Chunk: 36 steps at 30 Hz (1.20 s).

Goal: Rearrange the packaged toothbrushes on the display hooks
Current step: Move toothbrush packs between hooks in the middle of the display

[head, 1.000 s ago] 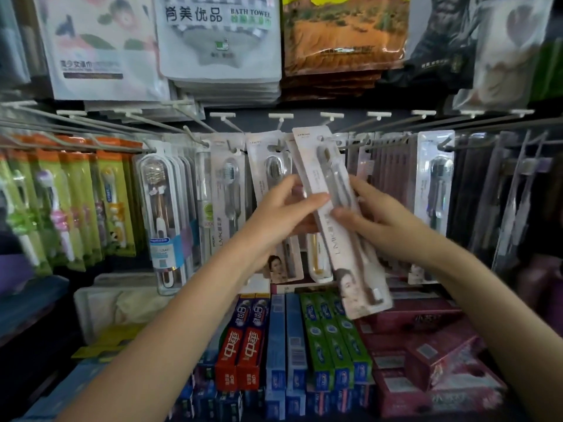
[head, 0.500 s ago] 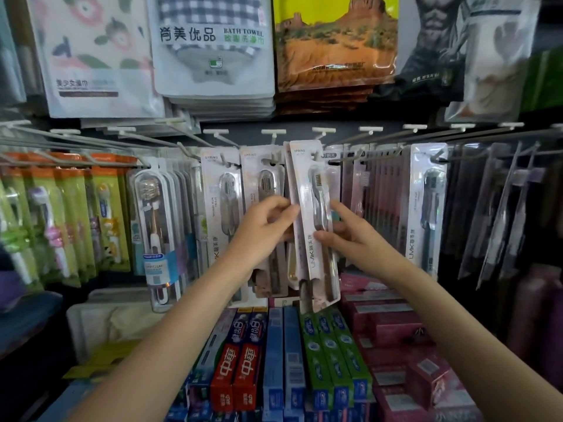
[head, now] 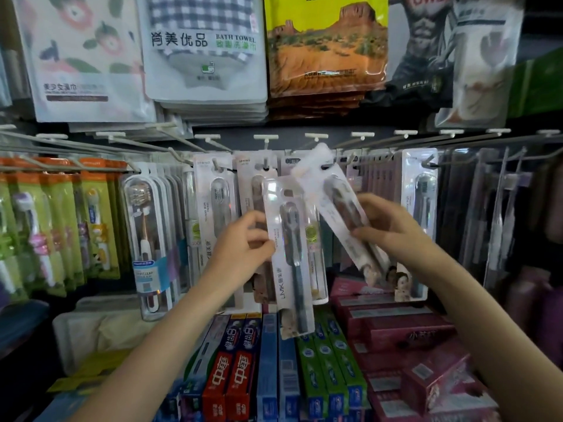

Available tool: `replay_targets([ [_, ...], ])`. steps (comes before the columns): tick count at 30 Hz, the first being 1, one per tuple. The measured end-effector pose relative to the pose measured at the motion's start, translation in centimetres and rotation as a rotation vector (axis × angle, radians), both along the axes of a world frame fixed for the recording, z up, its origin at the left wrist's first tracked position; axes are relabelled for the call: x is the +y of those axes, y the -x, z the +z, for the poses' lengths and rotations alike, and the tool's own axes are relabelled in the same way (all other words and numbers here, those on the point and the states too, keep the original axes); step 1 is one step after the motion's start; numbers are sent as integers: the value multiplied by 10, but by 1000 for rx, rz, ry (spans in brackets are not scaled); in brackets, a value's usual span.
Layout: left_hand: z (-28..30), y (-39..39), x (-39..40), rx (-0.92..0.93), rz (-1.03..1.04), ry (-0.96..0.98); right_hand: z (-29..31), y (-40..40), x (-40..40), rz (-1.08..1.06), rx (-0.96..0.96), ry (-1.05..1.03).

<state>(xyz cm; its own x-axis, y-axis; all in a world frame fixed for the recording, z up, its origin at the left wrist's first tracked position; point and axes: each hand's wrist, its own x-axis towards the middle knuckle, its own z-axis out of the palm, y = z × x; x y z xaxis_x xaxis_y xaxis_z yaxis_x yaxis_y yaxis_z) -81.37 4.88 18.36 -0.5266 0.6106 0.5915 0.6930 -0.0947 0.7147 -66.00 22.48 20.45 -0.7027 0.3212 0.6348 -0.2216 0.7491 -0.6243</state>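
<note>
Two hands pinching packs: left hand point(head: 243, 248) "LMK" toothbrush pack point(head: 289, 257) (upright), right hand point(head: 393, 229) tilted pack point(head: 338, 208).

A dark back panel point(head: 231, 144) carries rows of metal hooks point(head: 170, 147). Along the top edge hang bath towel packs point(head: 204, 56). Below stand toothpaste boxes point(head: 231, 379), with pink boxes point(head: 405, 330) at the right. The light is dim and even.

My left hand point(head: 243, 242) pinches one toothbrush pack point(head: 289, 257). My right hand point(head: 387, 229), just right of it, grips a tilted pack point(head: 338, 208).
</note>
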Motion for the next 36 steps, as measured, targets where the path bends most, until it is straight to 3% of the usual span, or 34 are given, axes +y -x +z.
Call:
replay_targets([
  [4,-3,2,-1,23,25,28,-27,4,14,-135,-15,147],
  [9,2,-7,11,68,22,33,-12,20,8,-264,77,1],
  [15,11,-18,38,-42,-43,40,-25,31,5,-325,144,183],
  [24,22,-32,85,-298,-164,-83,-20,3,10,-389,133,-81],
  [27,25,-33,95,-217,-114,-97,-17,-4,5,-393,147,-163],
  [32,35,-28,97,138,53,37,-20,-5,8,-394,144,-149],
  [36,25,-21,73,303,128,107,-22,2,-2,-342,176,-181],
])
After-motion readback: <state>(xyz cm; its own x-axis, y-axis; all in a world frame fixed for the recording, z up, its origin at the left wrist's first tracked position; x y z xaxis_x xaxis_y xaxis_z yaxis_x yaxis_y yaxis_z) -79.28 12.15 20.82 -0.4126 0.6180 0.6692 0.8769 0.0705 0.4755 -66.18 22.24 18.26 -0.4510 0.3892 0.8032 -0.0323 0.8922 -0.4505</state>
